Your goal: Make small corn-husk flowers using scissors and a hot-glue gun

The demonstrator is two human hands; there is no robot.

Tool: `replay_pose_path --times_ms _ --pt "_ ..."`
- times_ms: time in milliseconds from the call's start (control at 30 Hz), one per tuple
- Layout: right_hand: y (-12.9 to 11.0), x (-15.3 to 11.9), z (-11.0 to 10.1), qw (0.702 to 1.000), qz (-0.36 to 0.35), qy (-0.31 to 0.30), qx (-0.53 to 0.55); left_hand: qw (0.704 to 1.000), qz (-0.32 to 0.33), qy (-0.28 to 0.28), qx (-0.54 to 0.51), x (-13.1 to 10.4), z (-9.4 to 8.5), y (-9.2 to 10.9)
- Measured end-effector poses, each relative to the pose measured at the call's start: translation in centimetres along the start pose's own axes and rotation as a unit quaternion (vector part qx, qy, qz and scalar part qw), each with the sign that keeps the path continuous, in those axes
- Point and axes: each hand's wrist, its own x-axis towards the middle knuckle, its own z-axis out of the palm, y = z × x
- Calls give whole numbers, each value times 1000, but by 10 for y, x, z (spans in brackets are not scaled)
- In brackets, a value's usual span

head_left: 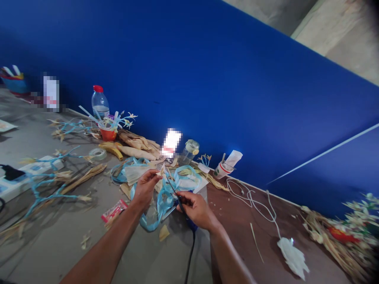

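Observation:
My left hand (147, 187) is closed in a pinch on a small pale piece of dried husk (160, 172). Close by on its right, my right hand (192, 207) is wrapped around a slim dark pointed tool (171, 183), its tip near the husk piece. The tool's exact kind is unclear. A blue body (192, 225) with a black cord (191, 256) shows beneath the right hand, mostly hidden. Loops of light blue ribbon (161, 201) lie around and under both hands. Beside the left forearm is a pink-red packet (114, 211).
Blue-wrapped twigs with husk flowers (38, 193) and a white power strip (29, 179) lie left. Behind stand a red-capped bottle (100, 103), a red cup (107, 133), a glass jar (189, 152) and a paper cup (222, 169). A white cable (247, 201) trails right, before a blue partition (177, 67).

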Motion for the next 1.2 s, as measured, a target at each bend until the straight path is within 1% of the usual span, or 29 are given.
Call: replay_pose_path --times_ms 167,333,500,700,833,933,1033,1200 --pt "-2 -3 3 998 -38 21 -51 1000 -6 6 -7 -1 2 1" --pt "-9 -4 4 992 -62 10 -108 1000 -17 11 -17 -2 4 4" --pt "-11 -4 4 991 -69 15 -112 999 -24 17 -25 -2 4 3" --pt "-10 -4 4 988 -74 37 -129 1000 -20 10 -17 -3 5 5" --pt "-4 -3 5 992 -61 58 -96 999 -26 7 -27 -4 6 6" --pt "-1 -2 4 995 -24 88 -27 999 -29 -1 -26 -5 6 6" --pt "-1 -2 1 996 6 88 18 999 -28 -1 -21 -4 5 5" --pt "1 -2 3 996 -7 84 -20 998 -25 -14 -51 -3 3 4"
